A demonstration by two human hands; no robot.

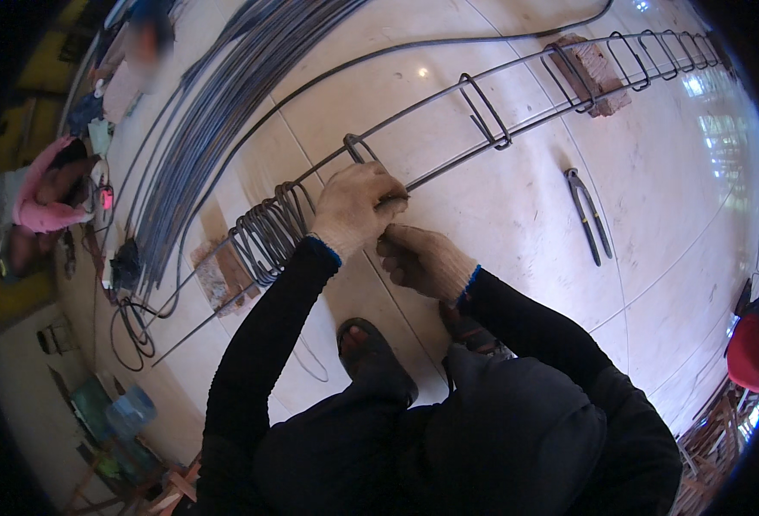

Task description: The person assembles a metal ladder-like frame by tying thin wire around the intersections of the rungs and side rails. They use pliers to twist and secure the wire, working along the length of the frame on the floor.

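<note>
Left grip (pixel 355 202) curls closed at the steel frame (pixel 501 143), its contents hidden.

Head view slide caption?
Beige-gloved left hand and right hand at a long dark steel frame; dark metal pincers on pale tiles.

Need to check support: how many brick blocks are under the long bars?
2: the right block under the ringed bars, the left block beside the bunched rings; others may be hidden.
</note>
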